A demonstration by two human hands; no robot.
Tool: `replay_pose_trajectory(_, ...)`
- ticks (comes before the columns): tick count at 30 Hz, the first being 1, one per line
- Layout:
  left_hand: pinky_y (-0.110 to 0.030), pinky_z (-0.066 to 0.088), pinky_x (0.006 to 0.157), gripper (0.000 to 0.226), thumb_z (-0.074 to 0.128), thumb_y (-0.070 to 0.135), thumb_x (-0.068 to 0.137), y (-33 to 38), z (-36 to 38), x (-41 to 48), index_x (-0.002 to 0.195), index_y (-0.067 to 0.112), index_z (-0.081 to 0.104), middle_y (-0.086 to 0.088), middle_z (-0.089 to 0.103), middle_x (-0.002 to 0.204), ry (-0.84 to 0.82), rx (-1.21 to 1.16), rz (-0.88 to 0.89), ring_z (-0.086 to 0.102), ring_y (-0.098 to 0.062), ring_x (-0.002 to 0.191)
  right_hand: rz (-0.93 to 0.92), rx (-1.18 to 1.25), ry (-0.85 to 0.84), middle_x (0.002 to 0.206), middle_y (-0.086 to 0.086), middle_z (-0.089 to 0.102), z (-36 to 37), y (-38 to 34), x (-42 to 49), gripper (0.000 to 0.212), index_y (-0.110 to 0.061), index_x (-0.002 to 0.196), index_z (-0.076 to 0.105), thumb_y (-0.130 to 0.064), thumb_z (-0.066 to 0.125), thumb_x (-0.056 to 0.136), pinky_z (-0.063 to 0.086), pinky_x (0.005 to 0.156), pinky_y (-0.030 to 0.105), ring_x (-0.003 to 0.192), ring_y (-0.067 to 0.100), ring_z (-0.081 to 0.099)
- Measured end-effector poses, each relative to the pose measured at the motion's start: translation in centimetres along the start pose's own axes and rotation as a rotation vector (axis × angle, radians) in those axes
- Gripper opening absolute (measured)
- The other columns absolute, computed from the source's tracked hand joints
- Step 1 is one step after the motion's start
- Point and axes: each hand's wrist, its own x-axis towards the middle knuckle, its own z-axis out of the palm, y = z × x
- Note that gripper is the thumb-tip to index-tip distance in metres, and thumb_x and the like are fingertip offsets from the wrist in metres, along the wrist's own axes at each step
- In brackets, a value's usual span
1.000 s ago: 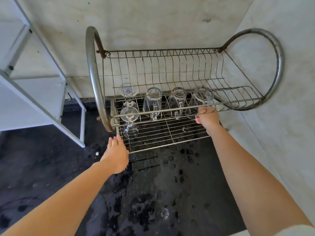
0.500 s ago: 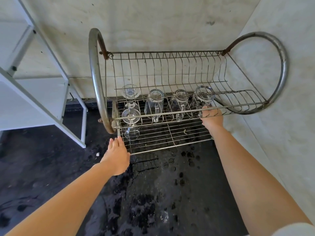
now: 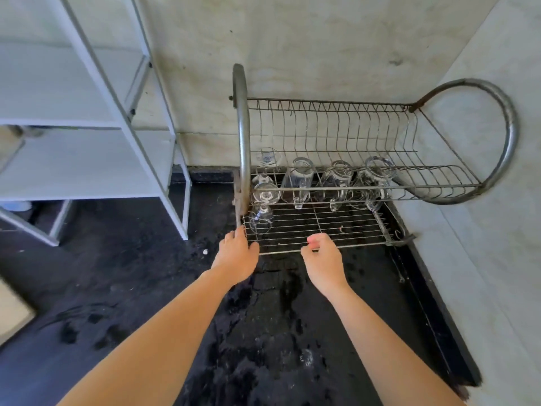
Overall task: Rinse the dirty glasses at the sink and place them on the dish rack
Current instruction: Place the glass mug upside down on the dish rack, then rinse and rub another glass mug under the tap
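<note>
The metal two-tier dish rack (image 3: 389,187) stands on the wet black counter in the corner. Several clear glasses rest upside down on its lower shelf: two stemmed glasses (image 3: 262,218) at the left, a tall glass (image 3: 298,180), and two handled mugs (image 3: 336,183) to the right. My left hand (image 3: 237,254) grips the shelf's front left corner, thumb over the front wire. My right hand (image 3: 322,260) is a little to its right, fingers curled and pinching the same front wire. Neither hand holds a glass.
A white metal shelf unit (image 3: 123,159) stands on the counter to the left of the rack. Pale walls close in behind and on the right. Water is splashed over the black counter (image 3: 263,332) in front of the rack.
My right hand let go of the rightmost mug and drew back to the shelf's front wire. My left hand moved up from the counter onto the front corner. The view has swung left.
</note>
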Motion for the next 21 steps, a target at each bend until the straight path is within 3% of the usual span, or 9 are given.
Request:
replay_pose_trajectory(5, -0.039, 0.037, 0.108, 0.051, 0.040, 0.028, 0.100, -3.7, -1.9, -5.0, 0.147, 0.011, 0.031, -0.012, 0.035, 0.150, 0.126, -0.064, 0.023, 0.041, -0.029, 0.132, -0.104, -0.090, -0.113, 0.111, 0.002, 0.055, 4.9, -2.9, -3.2, 0.021, -0.011, 0.115, 0.055, -0.016, 0.052, 0.095, 0.036, 0.079, 0.022, 0.095, 0.015, 0.052)
replay_pose_trajectory(11, -0.034, 0.032, 0.110, 0.045, 0.034, 0.026, 0.102, -16.1, -5.7, -13.9, 0.145, 0.013, 0.035, -0.005, 0.032, 0.152, 0.232, -0.040, -0.159, 0.028, -0.024, 0.139, -0.291, -0.193, -0.302, 0.107, 0.002, 0.055, 14.0, -7.4, -10.8, 0.022, -0.012, 0.113, 0.056, -0.016, 0.054, 0.092, 0.037, 0.077, 0.024, 0.089, 0.015, 0.053)
replay_pose_trajectory(21, -0.039, 0.038, 0.103, 0.041, 0.037, 0.019, 0.098, -37.2, -12.7, -32.9, 0.136, 0.009, 0.048, -0.014, 0.047, 0.137, 0.419, -0.081, -0.402, 0.042, -0.035, 0.128, -0.584, -0.393, -0.630, 0.116, 0.002, 0.049, 30.2, -16.3, -29.8, 0.026, -0.011, 0.119, 0.050, -0.024, 0.049, 0.097, 0.040, 0.080, 0.027, 0.093, 0.015, 0.050)
